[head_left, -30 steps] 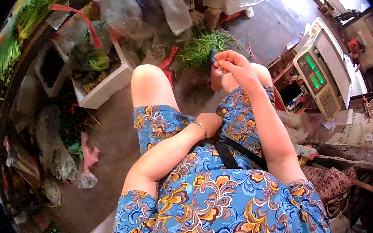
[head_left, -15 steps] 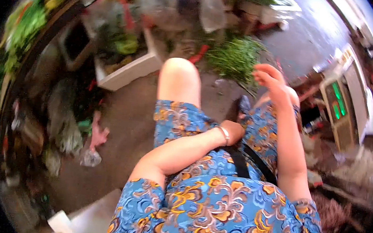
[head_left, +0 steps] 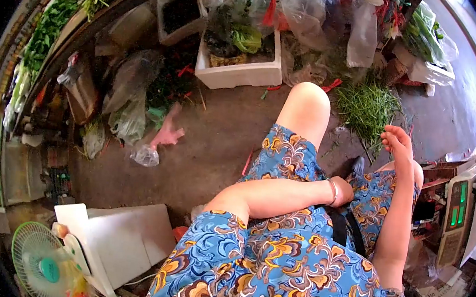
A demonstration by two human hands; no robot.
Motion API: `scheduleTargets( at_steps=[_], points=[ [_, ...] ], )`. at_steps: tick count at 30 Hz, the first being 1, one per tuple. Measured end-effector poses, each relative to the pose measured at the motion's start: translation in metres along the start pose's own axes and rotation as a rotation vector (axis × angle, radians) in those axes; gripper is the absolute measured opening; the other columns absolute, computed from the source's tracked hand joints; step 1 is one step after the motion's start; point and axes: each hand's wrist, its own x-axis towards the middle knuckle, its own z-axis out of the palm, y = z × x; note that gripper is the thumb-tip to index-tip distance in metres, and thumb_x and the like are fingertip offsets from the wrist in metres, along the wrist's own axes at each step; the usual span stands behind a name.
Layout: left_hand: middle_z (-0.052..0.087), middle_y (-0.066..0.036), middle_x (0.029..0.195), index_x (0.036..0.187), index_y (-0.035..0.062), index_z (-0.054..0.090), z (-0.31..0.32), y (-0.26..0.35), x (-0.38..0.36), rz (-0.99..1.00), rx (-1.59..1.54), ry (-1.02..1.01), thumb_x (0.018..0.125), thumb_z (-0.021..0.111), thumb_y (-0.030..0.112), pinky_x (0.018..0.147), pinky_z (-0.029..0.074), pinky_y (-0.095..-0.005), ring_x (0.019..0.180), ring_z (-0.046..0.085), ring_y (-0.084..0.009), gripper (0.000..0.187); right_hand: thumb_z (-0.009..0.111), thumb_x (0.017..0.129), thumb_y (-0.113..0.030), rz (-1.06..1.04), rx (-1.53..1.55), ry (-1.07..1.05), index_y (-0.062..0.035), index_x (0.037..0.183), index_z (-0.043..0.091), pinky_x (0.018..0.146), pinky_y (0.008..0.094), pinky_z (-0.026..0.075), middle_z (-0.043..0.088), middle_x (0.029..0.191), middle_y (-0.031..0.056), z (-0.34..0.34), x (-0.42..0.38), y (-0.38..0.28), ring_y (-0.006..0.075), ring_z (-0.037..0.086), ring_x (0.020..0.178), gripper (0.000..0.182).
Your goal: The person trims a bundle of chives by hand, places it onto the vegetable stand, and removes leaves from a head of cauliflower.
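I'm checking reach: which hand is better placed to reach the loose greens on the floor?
Right hand: raised over the knee, next to the greens. Left hand is tucked between the thighs.

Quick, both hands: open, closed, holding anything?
Left hand: tucked between the thighs in the lap, fingers hidden; cannot be told.
Right hand: raised above the right knee, fingers loosely curled, nothing visibly held.

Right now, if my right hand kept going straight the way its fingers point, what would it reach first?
Probably the loose greens on the floor just beyond the right hand. The fingers point up-frame toward them, though depth is hard to judge, and nothing else shows in between.
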Motion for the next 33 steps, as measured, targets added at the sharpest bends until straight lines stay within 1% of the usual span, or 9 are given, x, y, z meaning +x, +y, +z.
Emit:
scheduleTargets(
  at_steps=[5, 9, 12, 13, 15, 21, 23, 29, 33],
  points=[
    [0.072, -0.009, 0.099, 0.094, 0.0121, 0.073, 0.0, 0.003, 0.002, -0.007, 0.052, -0.047, 0.071, 0.07, 0.01, 0.069, 0.055, -0.0423, 0.092, 0.069, -0.0305, 0.024, 0.057, 0.094, -0.016, -0.018, 0.006, -0.024, -0.0051, 0.115, 0.062, 0.068, 0.0215, 0.044, 0.066, 0.094, 0.0016, -0.002, 0.001, 0.003, 0.0076, 0.057, 0.078, 0.024],
    [0.07, -0.009, 0.1, 0.097, 0.0117, 0.073, -0.003, 0.007, -0.003, 0.007, 0.052, -0.023, 0.076, 0.067, 0.015, 0.071, 0.053, -0.0439, 0.093, 0.068, -0.0291, 0.022, 0.058, 0.093, -0.015, 0.004, 0.025, -0.006, -0.0048, 0.114, 0.062, 0.069, 0.0216, 0.044, 0.066, 0.094, 0.0018, 0.0, 0.002, 0.003, 0.0077, 0.057, 0.078, 0.024],
    [0.062, -0.012, 0.105, 0.097, 0.0128, 0.072, -0.004, 0.015, -0.008, -0.162, 0.243, 0.21, 0.081, 0.061, 0.019, 0.082, 0.04, -0.0446, 0.099, 0.06, -0.0264, 0.02, 0.058, 0.093, -0.015, -0.005, 0.022, -0.004, -0.0047, 0.114, 0.062, 0.068, 0.0217, 0.044, 0.066, 0.094, 0.002, 0.002, 0.001, -0.001, 0.0077, 0.057, 0.078, 0.024],
    [0.062, -0.012, 0.105, 0.097, 0.0128, 0.072, -0.005, 0.015, -0.009, -0.162, 0.243, 0.208, 0.081, 0.061, 0.019, 0.082, 0.04, -0.0446, 0.099, 0.06, -0.0264, 0.02, 0.058, 0.093, -0.015, -0.004, 0.023, -0.004, -0.0047, 0.114, 0.062, 0.068, 0.0217, 0.044, 0.066, 0.094, 0.002, 0.003, 0.0, -0.002, 0.0077, 0.057, 0.078, 0.024],
    [0.063, -0.011, 0.102, 0.095, 0.0106, 0.071, -0.006, 0.012, -0.012, -0.136, 0.258, 0.376, 0.082, 0.059, 0.018, 0.082, 0.04, -0.0441, 0.097, 0.06, -0.0262, 0.019, 0.059, 0.093, -0.015, -0.014, -0.016, -0.019, -0.0054, 0.113, 0.062, 0.067, 0.0221, 0.044, 0.066, 0.093, 0.0018, 0.004, 0.001, -0.003, 0.0075, 0.057, 0.077, 0.022],
    [0.063, -0.01, 0.1, 0.099, 0.0115, 0.07, -0.003, 0.016, -0.009, -0.109, 0.185, 0.273, 0.081, 0.059, 0.019, 0.084, 0.04, -0.0438, 0.094, 0.062, -0.0264, 0.022, 0.058, 0.093, -0.013, -0.038, -0.033, -0.031, -0.0061, 0.111, 0.063, 0.065, 0.0226, 0.043, 0.065, 0.09, 0.001, 0.007, 0.008, 0.004, 0.0073, 0.055, 0.076, 0.02],
    [0.064, -0.01, 0.101, 0.1, 0.0133, 0.069, -0.005, 0.016, -0.009, -0.068, 0.153, 0.128, 0.081, 0.059, 0.019, 0.083, 0.04, -0.0431, 0.094, 0.062, -0.0255, 0.022, 0.058, 0.092, -0.012, -0.033, -0.058, -0.03, -0.0057, 0.11, 0.063, 0.066, 0.0227, 0.043, 0.065, 0.089, 0.0013, 0.011, 0.008, 0.001, 0.0076, 0.055, 0.076, 0.02],
    [0.065, -0.009, 0.097, 0.097, 0.0146, 0.069, -0.002, 0.012, -0.01, -0.037, 0.13, 0.181, 0.079, 0.061, 0.021, 0.081, 0.04, -0.0422, 0.091, 0.064, -0.0253, 0.021, 0.057, 0.091, -0.008, -0.046, -0.099, -0.056, -0.0031, 0.11, 0.062, 0.072, 0.0249, 0.045, 0.065, 0.09, 0.0034, 0.016, 0.014, 0.005, 0.0098, 0.056, 0.078, 0.02],
    [0.066, -0.009, 0.098, 0.098, 0.0143, 0.069, -0.004, 0.012, -0.009, -0.022, 0.094, 0.102, 0.08, 0.06, 0.02, 0.081, 0.04, -0.0428, 0.093, 0.064, -0.0249, 0.021, 0.056, 0.091, -0.007, -0.046, -0.167, -0.046, -0.0013, 0.11, 0.061, 0.075, 0.0265, 0.047, 0.065, 0.089, 0.0044, 0.022, 0.01, -0.003, 0.0113, 0.058, 0.08, 0.02]
  ],
)
